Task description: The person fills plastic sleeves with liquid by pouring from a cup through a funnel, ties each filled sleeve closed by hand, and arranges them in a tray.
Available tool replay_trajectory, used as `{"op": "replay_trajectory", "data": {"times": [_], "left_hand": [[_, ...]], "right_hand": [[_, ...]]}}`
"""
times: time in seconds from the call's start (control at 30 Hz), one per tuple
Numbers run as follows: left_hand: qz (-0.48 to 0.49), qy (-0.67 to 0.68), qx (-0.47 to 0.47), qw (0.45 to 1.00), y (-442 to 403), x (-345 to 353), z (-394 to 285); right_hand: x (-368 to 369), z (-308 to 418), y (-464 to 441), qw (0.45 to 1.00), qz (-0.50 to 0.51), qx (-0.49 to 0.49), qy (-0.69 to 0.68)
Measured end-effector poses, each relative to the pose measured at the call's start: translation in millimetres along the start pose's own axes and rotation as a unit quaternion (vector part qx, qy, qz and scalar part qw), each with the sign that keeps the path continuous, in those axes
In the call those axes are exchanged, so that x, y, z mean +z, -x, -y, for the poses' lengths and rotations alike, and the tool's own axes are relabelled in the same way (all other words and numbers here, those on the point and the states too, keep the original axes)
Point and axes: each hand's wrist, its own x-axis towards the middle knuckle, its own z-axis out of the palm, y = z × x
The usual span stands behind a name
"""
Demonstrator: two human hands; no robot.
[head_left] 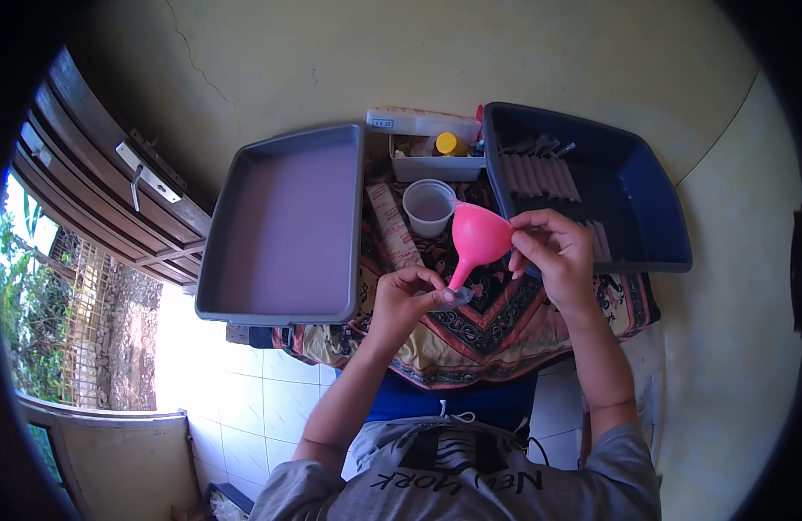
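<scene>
The left hand pinched a piece of clear plastic at the spout of one pink funnel, apparently to keep them together. The right hand gripped the rim, likely to steady the funnel over the patterned cloth. One cup stood just beyond, seemingly for easy reach. Two trays flanked it: the left tray held purple material, the right tray two groups of filled packets.

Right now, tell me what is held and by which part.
The pink funnel, by its wide rim, in the grip of the right hand; the left hand pinches clear plastic at the spout's tip.
</scene>
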Motion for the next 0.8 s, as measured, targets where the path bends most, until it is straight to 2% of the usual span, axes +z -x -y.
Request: {"op": "replay_trajectory", "data": {"times": [0.1, 0.3, 0.53, 0.63, 0.7, 0.73, 0.8], "left_hand": [[0.015, -0.032, 0.002, 0.999, 0.1, -1.8, 0.3], [0.031, -0.013, -0.024, 0.999, 0.6, -4.0, -0.4], [0.034, 0.0, -0.013, 0.999, 1.2, -2.2, -2.5], [0.028, 0.028, -0.028, 0.999, 2.3, -0.5, -4.3], [0.026, 0.066, 0.003, 0.997, 2.6, -0.1, -0.7], [0.026, 0.066, 0.002, 0.997, 3.0, 1.1, -0.6], [0.0, 0.119, -0.011, 0.993, 3.6, 5.4, -2.9]], "right_hand": [[-1.0, 2.1, -2.2, 1.0, -0.001, 0.008, -0.013], [-1.8, 6.2, -5.3, 1.0, 0.001, 0.018, -0.005], [-8.7, 2.2, -1.6, 1.0, 0.018, 0.015, 0.008], [-5.6, 4.4, 8.0, 0.999, 0.021, -0.036, 0.027], [1.3, 8.0, 15.8, 0.989, 0.018, -0.118, 0.089], [2.5, 7.6, 17.4, 0.989, 0.018, -0.117, 0.089], [3.6, 7.4, 19.9, 0.935, 0.066, -0.254, 0.238]]}}
